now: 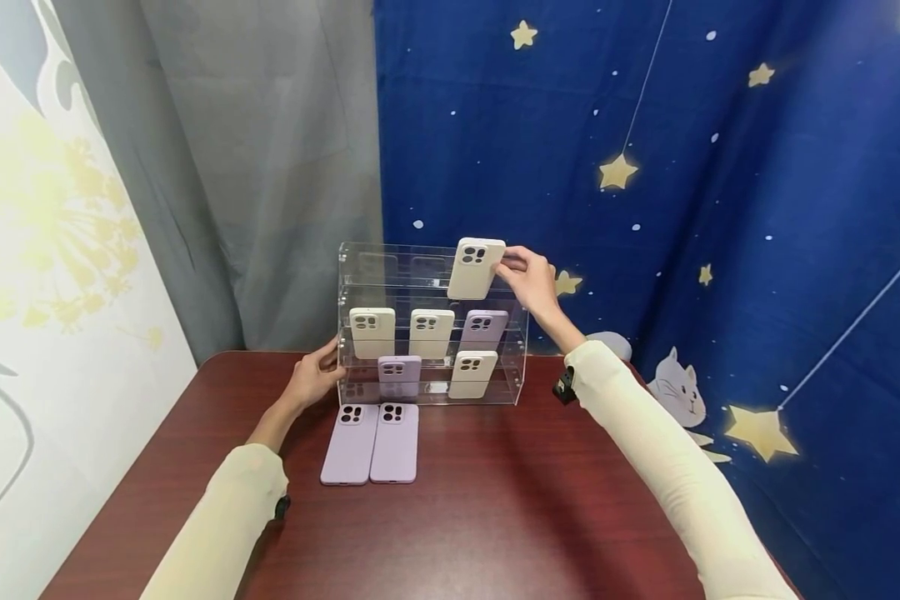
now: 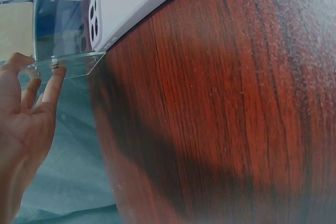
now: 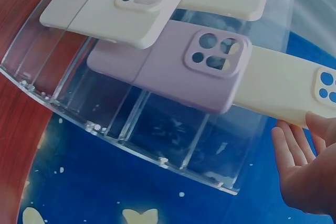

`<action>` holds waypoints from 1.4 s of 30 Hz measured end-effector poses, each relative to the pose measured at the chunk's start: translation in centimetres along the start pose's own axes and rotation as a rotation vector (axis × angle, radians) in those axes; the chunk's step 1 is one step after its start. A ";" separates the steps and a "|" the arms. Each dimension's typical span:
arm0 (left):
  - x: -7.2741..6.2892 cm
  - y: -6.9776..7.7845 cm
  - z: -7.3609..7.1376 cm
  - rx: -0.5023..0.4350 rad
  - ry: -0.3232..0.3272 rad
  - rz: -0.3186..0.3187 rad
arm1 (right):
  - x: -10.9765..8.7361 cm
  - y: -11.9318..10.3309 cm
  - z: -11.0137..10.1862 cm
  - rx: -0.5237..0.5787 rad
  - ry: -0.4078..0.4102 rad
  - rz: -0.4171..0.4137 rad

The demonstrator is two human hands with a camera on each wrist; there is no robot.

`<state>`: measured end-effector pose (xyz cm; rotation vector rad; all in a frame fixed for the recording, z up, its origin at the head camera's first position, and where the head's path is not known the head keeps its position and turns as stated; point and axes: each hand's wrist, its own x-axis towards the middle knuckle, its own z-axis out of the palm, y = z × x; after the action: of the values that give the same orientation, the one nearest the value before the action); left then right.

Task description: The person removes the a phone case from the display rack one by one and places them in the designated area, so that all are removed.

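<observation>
Between thumb and fingers, my right hand [image 1: 531, 282] pinches a cream phone case [image 1: 474, 279] by its side edge, in front of the top tier of a clear acrylic display rack [image 1: 360, 265]. In the right wrist view that cream case [image 3: 283, 82] extends behind a purple case [image 3: 173, 66] standing in the rack. My left hand [image 1: 313, 379] is at the rack's left side; the left wrist view shows its extended fingers [image 2: 51, 90] touching the clear side panel. Two cream cases and a purple case [image 1: 484, 329] occupy the middle tier; below are a purple case [image 1: 399, 377] and a cream case [image 1: 472, 375].
Two purple phone cases, a left one [image 1: 348, 446] and a right one [image 1: 395, 446], lie side by side on the dark red wooden table [image 1: 495, 517] before the rack. Behind the table hang a grey curtain [image 1: 270, 167] and a blue starry curtain [image 1: 495, 125].
</observation>
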<state>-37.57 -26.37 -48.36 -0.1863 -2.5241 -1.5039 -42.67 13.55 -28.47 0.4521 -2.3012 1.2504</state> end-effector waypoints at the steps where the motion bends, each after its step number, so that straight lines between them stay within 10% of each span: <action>1: 0.0 0.1 0.0 0.000 -0.001 0.001 | -0.1 -0.3 -0.1 0.006 -0.002 -0.002; 42: -0.3 0.3 0.0 0.035 -0.001 0.020 | -3.6 -4.1 -2.0 0.034 -0.100 -0.084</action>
<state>-37.23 -26.25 -48.14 -0.2066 -2.5393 -1.4512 -37.11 13.25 -26.73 0.6302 -2.3201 1.2535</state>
